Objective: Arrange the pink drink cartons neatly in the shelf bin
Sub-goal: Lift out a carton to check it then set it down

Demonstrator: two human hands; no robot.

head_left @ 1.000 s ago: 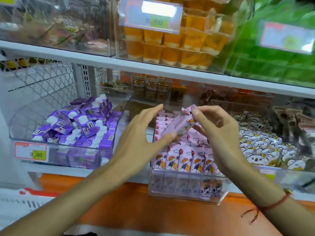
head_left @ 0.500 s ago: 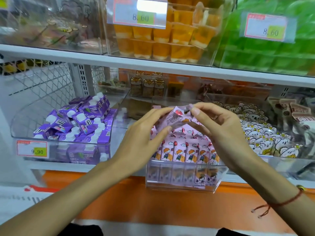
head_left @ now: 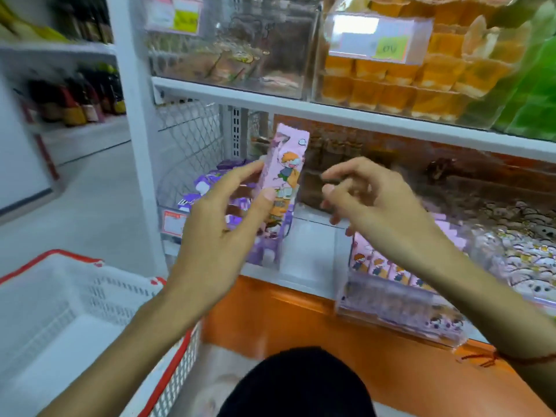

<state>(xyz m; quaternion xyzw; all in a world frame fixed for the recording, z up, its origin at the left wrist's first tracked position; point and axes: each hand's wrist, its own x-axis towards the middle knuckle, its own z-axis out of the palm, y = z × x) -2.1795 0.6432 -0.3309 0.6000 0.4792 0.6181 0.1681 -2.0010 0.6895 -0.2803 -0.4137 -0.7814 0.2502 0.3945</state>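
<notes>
My left hand (head_left: 219, 233) holds one pink drink carton (head_left: 284, 173) upright between thumb and fingers, lifted in front of the shelf. My right hand (head_left: 370, 200) hovers just right of the carton with loosely curled fingers and holds nothing. The clear shelf bin (head_left: 400, 311) sits lower right under my right forearm, with a row of pink cartons (head_left: 388, 269) standing along its front. The back of the bin is hidden by my arm.
A bin of purple drink cartons (head_left: 210, 188) sits behind my left hand. A white basket with red rim (head_left: 75, 296) stands at lower left. A bin of white patterned packs (head_left: 517, 251) is at right. Orange jelly cups (head_left: 406, 82) fill the shelf above.
The view has swung left. The pink carton, held by both hands above the bin, is now upright in my left hand alone; my right hand has let go and drawn slightly right.
</notes>
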